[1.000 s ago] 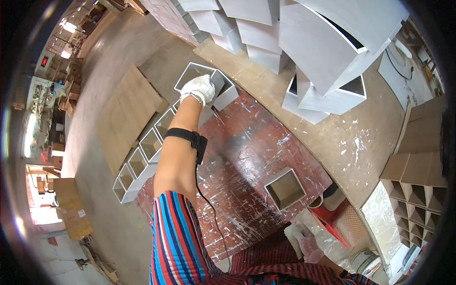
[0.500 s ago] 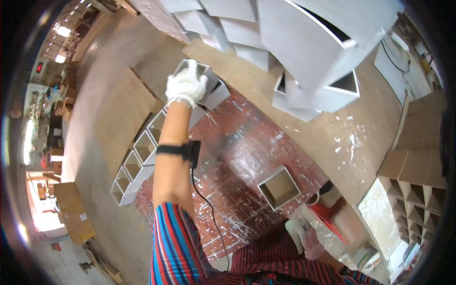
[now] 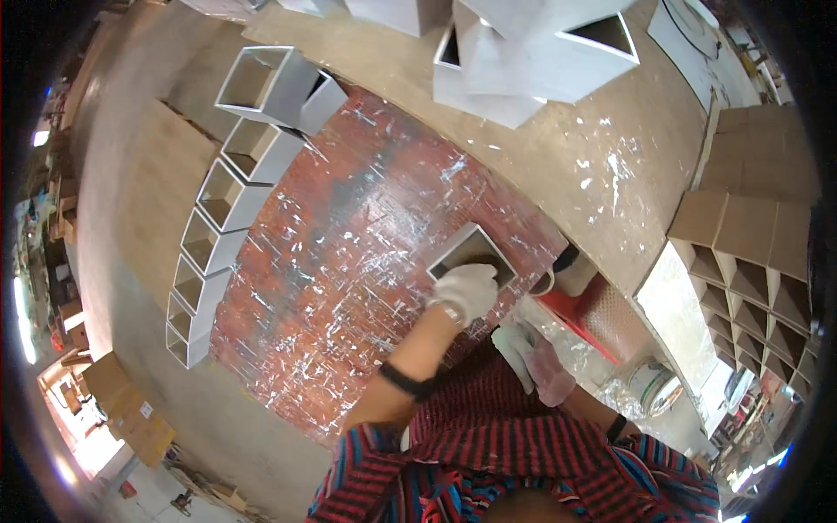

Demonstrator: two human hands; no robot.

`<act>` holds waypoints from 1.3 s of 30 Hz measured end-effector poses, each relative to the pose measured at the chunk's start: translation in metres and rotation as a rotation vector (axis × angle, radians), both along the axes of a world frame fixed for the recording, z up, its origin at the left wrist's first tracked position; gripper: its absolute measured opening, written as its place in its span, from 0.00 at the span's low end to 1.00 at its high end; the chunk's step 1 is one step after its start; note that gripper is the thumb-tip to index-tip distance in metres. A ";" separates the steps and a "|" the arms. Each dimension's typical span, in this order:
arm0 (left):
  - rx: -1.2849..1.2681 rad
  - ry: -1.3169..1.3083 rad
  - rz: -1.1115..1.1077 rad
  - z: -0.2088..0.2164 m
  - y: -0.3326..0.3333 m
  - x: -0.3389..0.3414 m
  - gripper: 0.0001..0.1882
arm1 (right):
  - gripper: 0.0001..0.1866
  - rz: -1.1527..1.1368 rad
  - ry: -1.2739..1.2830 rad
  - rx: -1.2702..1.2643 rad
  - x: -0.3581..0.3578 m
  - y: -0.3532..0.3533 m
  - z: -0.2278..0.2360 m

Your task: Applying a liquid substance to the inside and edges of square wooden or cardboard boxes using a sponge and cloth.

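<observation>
A small open box with pale grey outer walls (image 3: 478, 235) stands on the paint-spattered red board, its opening facing up. My left hand (image 3: 466, 295), in a white knit glove, is closed over the box's near wall, and its fingertips are partly hidden inside. Close by on the near side, my gloved right hand (image 3: 536, 362) hangs low with loosely extended fingers and nothing visible in it. Its glove looks pinkish on the back. At the board's far-left corner, a similar box (image 3: 283, 100) sits by another tilted one (image 3: 323, 103).
A curved row of grey boxes (image 3: 231, 213) lines the red board's (image 3: 349, 261) left edge. More grey boxes (image 3: 497, 100) are stacked beyond it. On the right are a red container (image 3: 580, 318), a round tub (image 3: 654, 388) and brown compartmented boxes (image 3: 741, 261).
My left hand has let go of the far-left box and come back to the near box on the board. The view has shifted; my right hand stays low beside the board.
</observation>
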State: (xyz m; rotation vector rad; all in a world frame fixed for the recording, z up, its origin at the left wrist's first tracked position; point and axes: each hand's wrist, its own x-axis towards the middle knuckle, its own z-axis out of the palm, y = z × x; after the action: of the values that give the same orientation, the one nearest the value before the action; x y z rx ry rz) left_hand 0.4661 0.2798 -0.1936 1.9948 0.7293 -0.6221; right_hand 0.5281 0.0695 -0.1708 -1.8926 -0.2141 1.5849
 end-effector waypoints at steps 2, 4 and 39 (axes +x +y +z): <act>0.017 0.130 0.000 -0.033 -0.005 0.004 0.18 | 0.27 0.181 -0.036 0.126 -0.005 -0.007 -0.013; -0.076 0.228 0.100 -0.024 0.005 0.012 0.26 | 0.27 0.057 0.003 -0.099 -0.007 -0.004 -0.022; 0.399 0.253 0.746 0.056 0.383 -0.160 0.35 | 0.25 0.012 0.047 -0.026 0.012 -0.024 -0.086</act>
State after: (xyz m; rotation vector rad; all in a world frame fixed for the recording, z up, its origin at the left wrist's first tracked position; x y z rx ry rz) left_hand 0.3062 0.6628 -0.1373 1.7962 1.7504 -0.2849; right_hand 0.5402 0.0450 -0.2565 -1.8752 -0.1858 1.6462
